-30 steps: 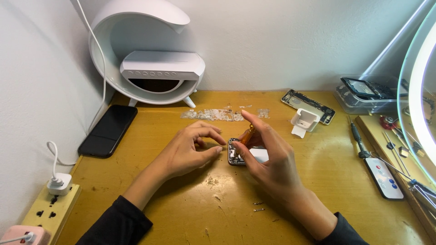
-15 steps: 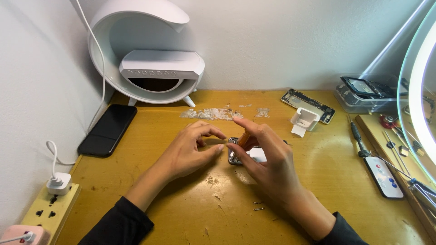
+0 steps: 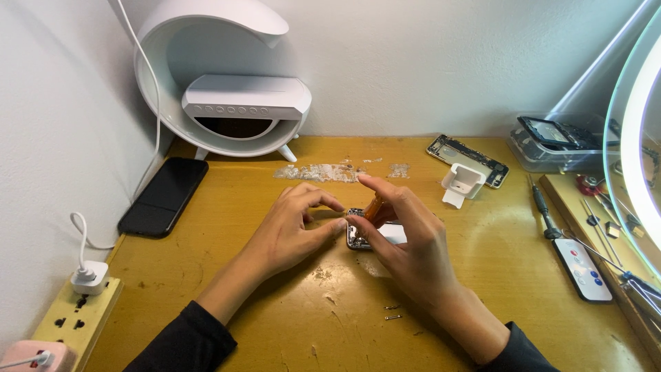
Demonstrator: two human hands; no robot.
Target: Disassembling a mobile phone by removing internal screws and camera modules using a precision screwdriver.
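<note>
Centre frame — the right hand pinches an orange screwdriver over the opened phone; the left hand, fingers curled, steadies its left end.

Opened phone flat on yellow desk

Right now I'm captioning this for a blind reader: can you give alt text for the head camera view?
Two hands meet over a small opened phone on a yellow wooden desk: the right hand holds an orange-handled tool on it, the left hand steadies its edge. Around them lie a black phone, a white lamp-shaped stand and a white remote.
</note>
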